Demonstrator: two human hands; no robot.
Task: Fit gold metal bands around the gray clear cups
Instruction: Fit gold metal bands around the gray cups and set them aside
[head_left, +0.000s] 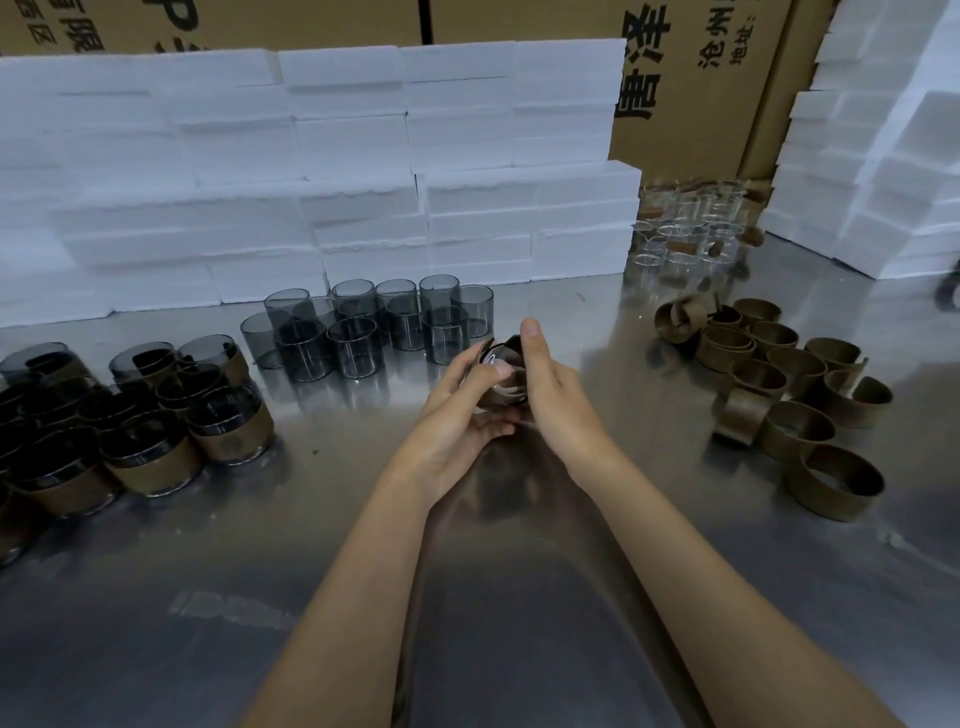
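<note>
Over the middle of the steel bench (597, 597), both hands meet around one gray clear cup (500, 364), held tipped so that its open mouth faces the camera. The left hand (457, 415) cradles it from below and from the left, fingers curled up its side and the thumb lying across the rim. The right hand (550, 389) clasps the right side, its thumb pointing up beside the cup. A gold metal band (506, 397) shows as a dark brown curve round the cup's lower part, so the step in hand looks like seating the band on this cup; whether it is fully home cannot be told, since the fingers hide most of it. Toward the far edge stands a cluster of bare gray cups (363, 327), still to be done. At the left edge sits a crowd of banded cups (156, 447), some stacked. On the right side lie the loose gold bands (795, 395), open split rings, well apart from the hands. Behind the bench rise white foam blocks (311, 171) and cardboard cartons (701, 78). The next move probably calls for pressing the band snug and level, then setting the cup down among the finished ones at the left.
</note>
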